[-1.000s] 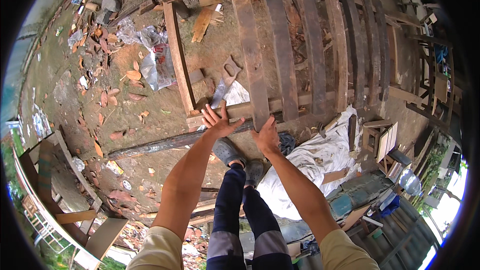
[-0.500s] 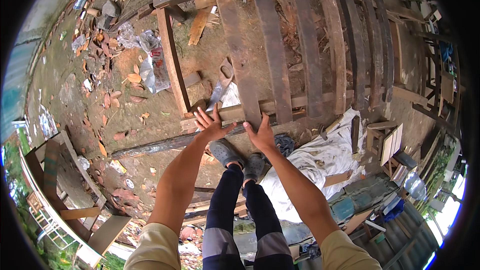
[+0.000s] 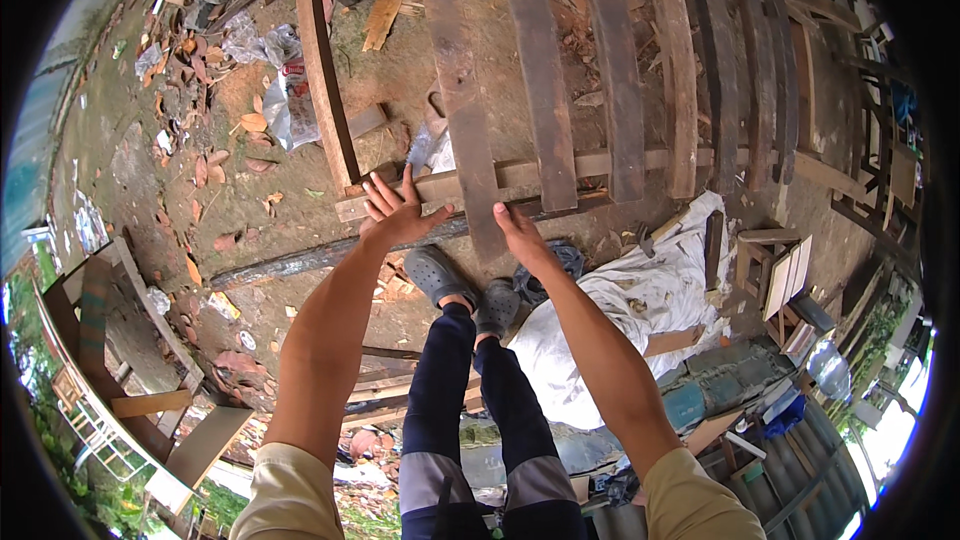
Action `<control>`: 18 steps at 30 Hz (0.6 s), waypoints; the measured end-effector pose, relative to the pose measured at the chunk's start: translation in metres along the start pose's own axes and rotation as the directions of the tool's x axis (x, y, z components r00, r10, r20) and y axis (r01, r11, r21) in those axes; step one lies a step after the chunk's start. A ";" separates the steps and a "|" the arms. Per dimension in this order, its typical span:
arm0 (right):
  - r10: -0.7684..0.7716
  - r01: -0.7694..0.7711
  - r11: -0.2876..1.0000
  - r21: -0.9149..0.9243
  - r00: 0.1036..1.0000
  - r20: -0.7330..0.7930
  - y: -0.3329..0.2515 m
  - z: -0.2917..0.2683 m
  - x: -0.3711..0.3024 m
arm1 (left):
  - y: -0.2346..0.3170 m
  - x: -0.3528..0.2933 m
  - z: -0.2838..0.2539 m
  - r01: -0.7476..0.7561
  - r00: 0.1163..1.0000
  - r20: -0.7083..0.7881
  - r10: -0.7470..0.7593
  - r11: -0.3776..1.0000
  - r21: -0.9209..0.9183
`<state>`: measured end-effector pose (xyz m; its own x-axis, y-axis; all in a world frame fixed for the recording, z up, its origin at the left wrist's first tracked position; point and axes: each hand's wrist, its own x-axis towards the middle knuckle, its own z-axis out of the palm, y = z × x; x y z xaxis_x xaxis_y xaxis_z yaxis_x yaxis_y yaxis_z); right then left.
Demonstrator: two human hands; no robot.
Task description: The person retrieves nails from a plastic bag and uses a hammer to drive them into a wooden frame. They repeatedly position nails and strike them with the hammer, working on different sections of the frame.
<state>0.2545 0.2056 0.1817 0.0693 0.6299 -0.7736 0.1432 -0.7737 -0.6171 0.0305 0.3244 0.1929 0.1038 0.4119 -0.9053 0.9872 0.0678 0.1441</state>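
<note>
My left hand (image 3: 393,217) has its fingers spread over the left end of the near rail (image 3: 430,186) of a wooden frame, with the thumb pointing toward a slat. This worn brown slat (image 3: 462,90) lies across the frame, and its near end sticks out past the rail. My right hand (image 3: 524,238) is at the slat's right edge near that end, one digit touching it; the other fingers are hidden. Beyond the rail a handsaw (image 3: 432,125) lies on the ground, partly covered by the slat. Several more slats (image 3: 545,80) cross the frame to the right.
A dark beam (image 3: 330,258) lies on the ground before the frame. White sheeting (image 3: 640,310) is spread at the right, with a hammer (image 3: 645,240) at its edge. Plastic wrappers (image 3: 293,100) and leaves litter the left. A small wooden stand (image 3: 765,265) is at far right.
The slat's near end now reaches farther past the rail toward me. My right hand has gone from straddling that end to its right edge. The frame sits higher in view.
</note>
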 end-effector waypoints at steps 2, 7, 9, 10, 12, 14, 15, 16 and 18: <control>0.038 -0.036 0.998 -0.056 0.999 0.031 -0.018 0.009 -0.004 | -0.001 -0.001 0.001 0.022 1.000 -0.011 -0.022 1.000 0.005; 0.073 -0.084 0.989 -0.121 0.993 -0.095 0.012 0.013 -0.002 | 0.003 0.002 0.002 0.049 0.999 -0.017 -0.049 0.999 0.005; 0.073 -0.070 0.997 0.037 0.994 -0.087 0.022 0.006 -0.009 | -0.003 0.005 0.004 0.069 0.997 -0.017 -0.069 0.998 0.008; 0.086 -0.061 0.985 0.158 0.984 -0.156 0.043 0.003 -0.008 | 0.000 0.005 0.005 0.067 0.997 -0.044 -0.066 0.997 0.029; 0.224 -0.161 0.949 0.270 0.948 -0.225 0.077 -0.004 -0.020 | 0.001 0.007 0.009 0.040 0.995 -0.088 -0.038 0.999 0.014; 0.294 -0.197 0.928 0.316 0.909 -0.295 0.105 -0.006 -0.036 | -0.004 0.011 0.018 0.045 0.990 -0.138 -0.042 0.999 0.022; 0.301 -0.220 0.932 0.288 0.913 -0.276 0.118 -0.006 -0.043 | -0.003 0.013 0.019 0.052 0.988 -0.144 -0.048 0.998 0.024; 0.307 -0.241 0.936 0.258 0.917 -0.256 0.130 -0.006 -0.050 | -0.004 0.015 0.018 0.059 0.987 -0.151 -0.055 0.998 0.024; 0.352 -0.334 0.931 0.149 0.928 -0.121 0.170 -0.013 -0.054 | -0.002 0.017 0.018 0.042 0.985 -0.171 -0.038 0.999 0.024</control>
<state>0.2879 0.0410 0.1205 0.2342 0.3205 -0.9178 -0.0371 -0.9404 -0.3379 0.0325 0.3147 0.1696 0.0445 0.5585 -0.8283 0.9934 0.0629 0.0958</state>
